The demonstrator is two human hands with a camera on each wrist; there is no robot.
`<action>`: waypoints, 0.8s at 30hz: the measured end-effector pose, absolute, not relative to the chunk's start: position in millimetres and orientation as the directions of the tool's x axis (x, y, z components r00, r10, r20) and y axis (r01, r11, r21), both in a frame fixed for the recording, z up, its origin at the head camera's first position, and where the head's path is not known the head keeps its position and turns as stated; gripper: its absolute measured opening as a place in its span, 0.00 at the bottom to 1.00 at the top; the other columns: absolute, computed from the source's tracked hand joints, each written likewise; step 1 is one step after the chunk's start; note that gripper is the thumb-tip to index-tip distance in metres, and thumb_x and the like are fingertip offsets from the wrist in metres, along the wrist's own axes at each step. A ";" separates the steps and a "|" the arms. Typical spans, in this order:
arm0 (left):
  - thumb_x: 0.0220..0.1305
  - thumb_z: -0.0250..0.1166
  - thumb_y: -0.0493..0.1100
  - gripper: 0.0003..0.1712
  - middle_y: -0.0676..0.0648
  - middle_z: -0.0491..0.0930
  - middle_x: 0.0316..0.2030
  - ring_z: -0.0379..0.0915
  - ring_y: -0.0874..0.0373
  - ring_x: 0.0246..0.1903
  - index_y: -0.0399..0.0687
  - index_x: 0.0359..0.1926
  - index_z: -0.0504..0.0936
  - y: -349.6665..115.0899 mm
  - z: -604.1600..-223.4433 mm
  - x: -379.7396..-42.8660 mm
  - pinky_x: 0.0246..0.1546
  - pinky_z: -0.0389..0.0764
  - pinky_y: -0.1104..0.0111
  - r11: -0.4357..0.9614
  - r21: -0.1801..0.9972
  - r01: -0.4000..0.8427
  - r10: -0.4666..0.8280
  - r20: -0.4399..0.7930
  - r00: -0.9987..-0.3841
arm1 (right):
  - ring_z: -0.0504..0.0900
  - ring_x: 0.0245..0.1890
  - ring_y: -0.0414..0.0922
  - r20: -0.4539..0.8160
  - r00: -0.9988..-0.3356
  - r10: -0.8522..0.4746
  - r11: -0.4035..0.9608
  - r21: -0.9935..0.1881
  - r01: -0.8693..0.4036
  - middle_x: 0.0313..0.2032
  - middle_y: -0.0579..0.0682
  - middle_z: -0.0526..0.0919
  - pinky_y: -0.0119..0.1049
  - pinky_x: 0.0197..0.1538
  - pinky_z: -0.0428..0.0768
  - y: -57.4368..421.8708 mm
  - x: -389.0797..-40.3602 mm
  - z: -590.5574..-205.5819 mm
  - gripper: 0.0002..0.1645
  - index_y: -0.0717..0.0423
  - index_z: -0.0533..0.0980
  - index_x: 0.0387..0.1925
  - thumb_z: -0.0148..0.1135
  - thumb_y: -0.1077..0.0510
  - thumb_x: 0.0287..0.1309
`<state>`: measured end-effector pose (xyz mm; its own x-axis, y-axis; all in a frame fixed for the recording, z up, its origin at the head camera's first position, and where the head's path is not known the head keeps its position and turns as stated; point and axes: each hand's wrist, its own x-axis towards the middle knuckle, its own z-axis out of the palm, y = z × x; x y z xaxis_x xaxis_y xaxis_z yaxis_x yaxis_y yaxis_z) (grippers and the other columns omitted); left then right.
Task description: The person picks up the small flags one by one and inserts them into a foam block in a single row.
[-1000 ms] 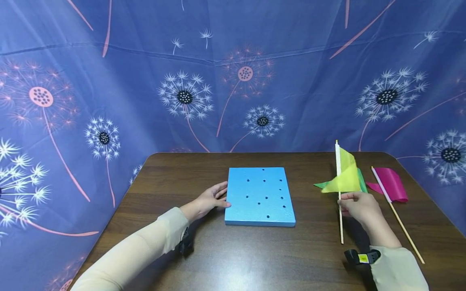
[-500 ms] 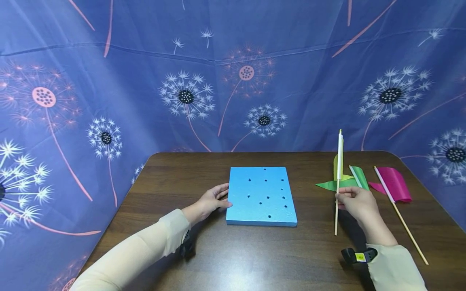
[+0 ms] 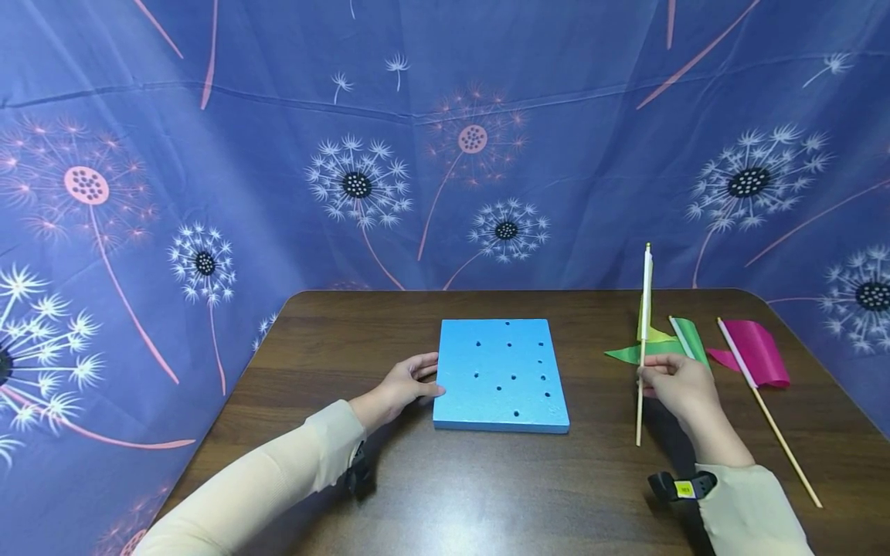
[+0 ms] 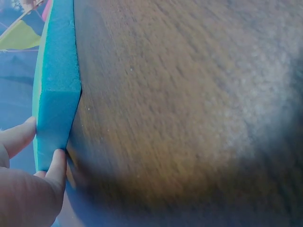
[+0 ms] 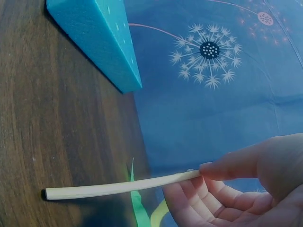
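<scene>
In the head view a blue board (image 3: 501,378) with several small holes lies on the brown table (image 3: 348,324). My left hand (image 3: 403,386) rests against its left edge, thumb at the top rim. In the left wrist view the fingertips touch the board's side. My right hand (image 3: 684,390) pinches the thin wooden stick of a yellow flag (image 3: 647,301) between thumb and fingers, holding it nearly upright. The right wrist view shows the bare lower end of the stick (image 5: 94,190) pointing away from the fingers. The flag's yellow cloth hangs folded behind its white sleeve.
A green flag (image 3: 690,340) lies behind my right hand, partly hidden by it. To its right lies a pink flag (image 3: 754,351) with its stick pointing toward the front right. A blue cloth with dandelion patterns (image 3: 445,154) hangs behind the table.
My right hand has raised the yellow flag a little and turned it, so its cloth now hangs narrow behind the stick. The left hand stays at the board's edge.
</scene>
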<state>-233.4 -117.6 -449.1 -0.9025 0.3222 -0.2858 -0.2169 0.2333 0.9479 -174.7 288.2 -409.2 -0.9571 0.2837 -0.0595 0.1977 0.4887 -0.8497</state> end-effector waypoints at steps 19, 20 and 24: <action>0.56 0.70 0.33 0.36 0.40 0.74 0.61 0.71 0.47 0.60 0.41 0.66 0.69 -116.1 -447.4 -229.0 0.61 0.70 0.55 0.272 0.940 -0.205 0.268 -0.279 -0.922 | 0.79 0.22 0.30 0.011 -0.953 0.303 0.459 -0.878 0.136 0.28 0.46 0.77 0.27 0.30 0.82 283.0 -185.4 -395.1 0.20 0.76 0.70 0.53 0.54 0.65 0.64; 0.56 0.70 0.33 0.36 0.40 0.74 0.60 0.71 0.47 0.60 0.40 0.66 0.69 -116.0 -447.6 -228.8 0.61 0.71 0.55 0.276 0.939 -0.203 0.264 -0.277 -0.924 | 0.79 0.22 0.30 0.016 -0.952 0.306 0.455 -0.880 0.132 0.28 0.45 0.77 0.27 0.31 0.82 282.6 -186.0 -393.9 0.20 0.76 0.70 0.53 0.54 0.64 0.64; 0.56 0.70 0.32 0.34 0.40 0.76 0.59 0.72 0.48 0.59 0.40 0.64 0.71 -115.2 -448.0 -228.4 0.61 0.71 0.55 0.273 0.938 -0.213 0.246 -0.282 -0.927 | 0.79 0.23 0.29 0.030 -0.950 0.312 0.447 -0.886 0.119 0.28 0.43 0.76 0.29 0.33 0.83 281.9 -188.8 -389.3 0.20 0.75 0.70 0.54 0.53 0.64 0.65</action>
